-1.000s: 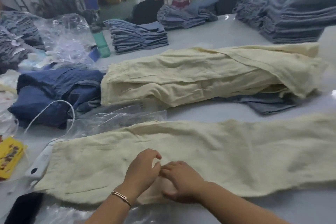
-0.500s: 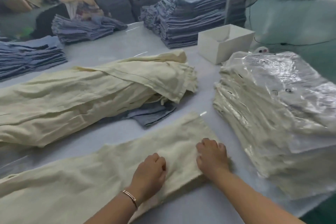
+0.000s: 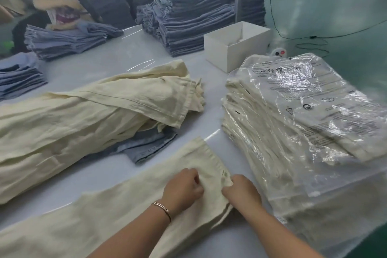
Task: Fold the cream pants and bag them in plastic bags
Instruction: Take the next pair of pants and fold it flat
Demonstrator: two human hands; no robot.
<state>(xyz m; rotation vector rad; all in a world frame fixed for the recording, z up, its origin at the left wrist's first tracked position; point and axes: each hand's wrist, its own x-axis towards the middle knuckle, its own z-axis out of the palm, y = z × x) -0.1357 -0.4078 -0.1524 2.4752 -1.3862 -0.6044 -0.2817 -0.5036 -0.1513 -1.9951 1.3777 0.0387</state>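
Note:
A pair of cream pants (image 3: 117, 211) lies flat along the near edge of the white table, its leg hem at the right. My left hand (image 3: 182, 189), with a bracelet on the wrist, pinches the fabric a little in from the hem. My right hand (image 3: 243, 192) grips the near corner of the hem, fingers curled around the cloth. To the right stands a stack of bagged cream pants (image 3: 293, 128) in clear plastic bags.
A heap of unfolded cream pants (image 3: 90, 119) lies behind, over a blue-grey garment (image 3: 146, 148). A white open box (image 3: 230, 48) and stacks of folded blue-grey garments (image 3: 188, 23) stand at the back. A person sits at the far left. The table's right edge drops to a green floor.
My view swung from the waist end to the hem end of the pants. Both hands slid to the hem; from lying flat they now pinch and grip the cloth.

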